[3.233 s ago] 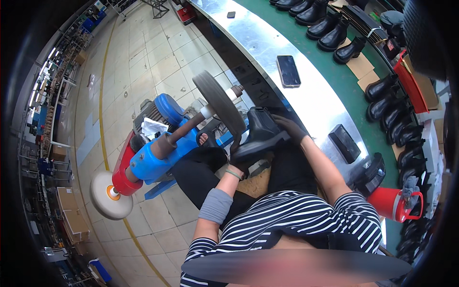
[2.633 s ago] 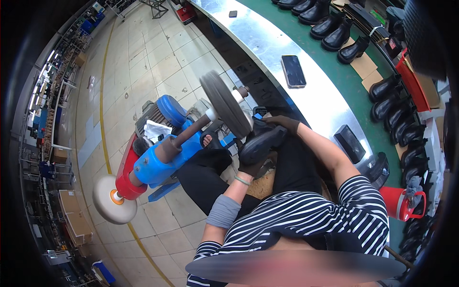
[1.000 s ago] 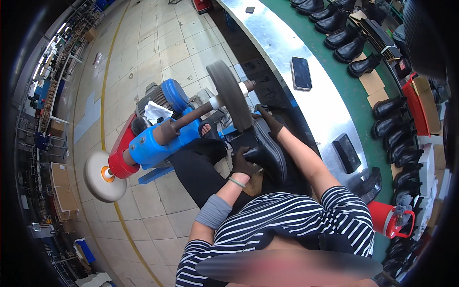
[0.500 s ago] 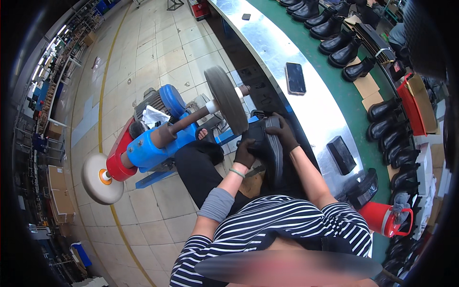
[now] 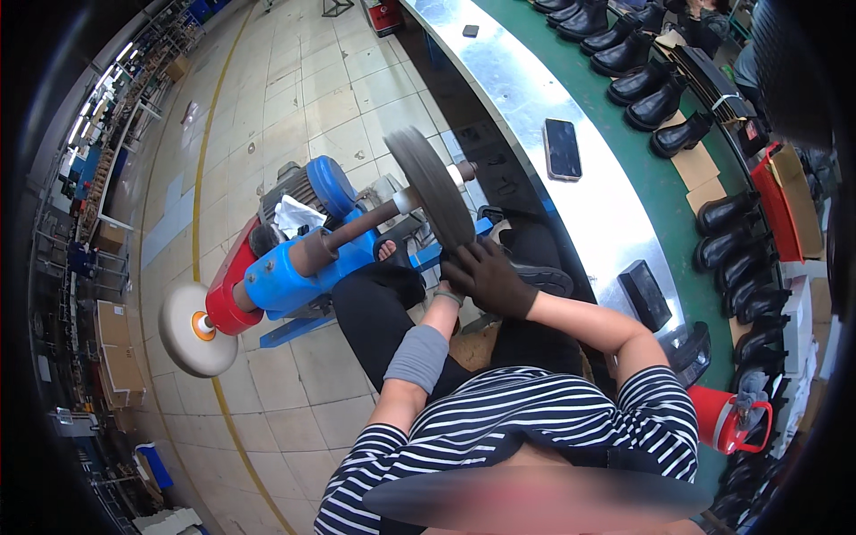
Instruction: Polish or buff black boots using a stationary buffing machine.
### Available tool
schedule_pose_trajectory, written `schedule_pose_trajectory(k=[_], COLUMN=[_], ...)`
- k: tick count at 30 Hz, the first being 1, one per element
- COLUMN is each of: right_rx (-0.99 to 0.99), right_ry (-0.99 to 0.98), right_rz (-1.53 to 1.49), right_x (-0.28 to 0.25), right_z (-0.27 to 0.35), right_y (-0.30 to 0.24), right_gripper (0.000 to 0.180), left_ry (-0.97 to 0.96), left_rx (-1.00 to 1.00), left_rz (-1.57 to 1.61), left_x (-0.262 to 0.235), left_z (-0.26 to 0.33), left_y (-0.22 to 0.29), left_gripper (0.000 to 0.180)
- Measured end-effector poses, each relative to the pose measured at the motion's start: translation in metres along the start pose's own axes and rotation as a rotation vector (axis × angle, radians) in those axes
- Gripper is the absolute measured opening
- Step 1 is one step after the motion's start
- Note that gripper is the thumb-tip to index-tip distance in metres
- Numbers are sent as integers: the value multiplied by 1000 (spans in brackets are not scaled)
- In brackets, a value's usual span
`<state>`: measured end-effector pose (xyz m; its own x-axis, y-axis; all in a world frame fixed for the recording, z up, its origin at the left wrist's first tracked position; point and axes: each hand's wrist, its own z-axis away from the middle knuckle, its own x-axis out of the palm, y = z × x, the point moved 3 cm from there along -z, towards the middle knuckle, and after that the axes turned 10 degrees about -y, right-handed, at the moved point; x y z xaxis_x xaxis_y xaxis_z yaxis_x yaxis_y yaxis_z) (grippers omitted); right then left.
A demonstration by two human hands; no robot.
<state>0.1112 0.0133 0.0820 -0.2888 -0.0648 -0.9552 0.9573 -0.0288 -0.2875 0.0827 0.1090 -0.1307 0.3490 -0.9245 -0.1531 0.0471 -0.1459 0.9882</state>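
A black boot (image 5: 548,281) lies across my lap, turned so that its sole end points right, and much of it is hidden under my gloves. My right hand (image 5: 493,278), in a dark brown glove, closes over the boot from above. Beneath it, my left hand (image 5: 448,271) is at the boot's other end; its fingers are mostly covered by the right glove. Both hands are just below the lower rim of a dark buffing wheel (image 5: 430,187), whose edge looks blurred. Whether the boot touches the wheel is hidden.
The wheel's shaft runs left through a blue machine (image 5: 290,275) to a pale wheel (image 5: 192,330). Right of me, a metal bench (image 5: 597,201) carries a phone (image 5: 563,149) and a black block (image 5: 645,295). Black boots (image 5: 655,96) line the green surface beyond, near a red jug (image 5: 720,417).
My right hand has moved left across the boot, over my left hand. The boot has turned, its length now lying more sideways. The view has shifted slightly.
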Motion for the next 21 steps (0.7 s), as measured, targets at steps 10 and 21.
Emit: schedule_pose_trajectory(k=[10, 21], right_rx=[586, 234], right_ry=[354, 471], right_rz=[70, 34], right_x=[9, 37], right_z=[108, 32], right_y=[86, 100], right_gripper=[90, 81], left_ry=[289, -28], left_rx=[-270, 204], left_rz=[1273, 1385], left_x=[10, -67], left_z=[-31, -15], left_y=[30, -96], left_gripper=[31, 48])
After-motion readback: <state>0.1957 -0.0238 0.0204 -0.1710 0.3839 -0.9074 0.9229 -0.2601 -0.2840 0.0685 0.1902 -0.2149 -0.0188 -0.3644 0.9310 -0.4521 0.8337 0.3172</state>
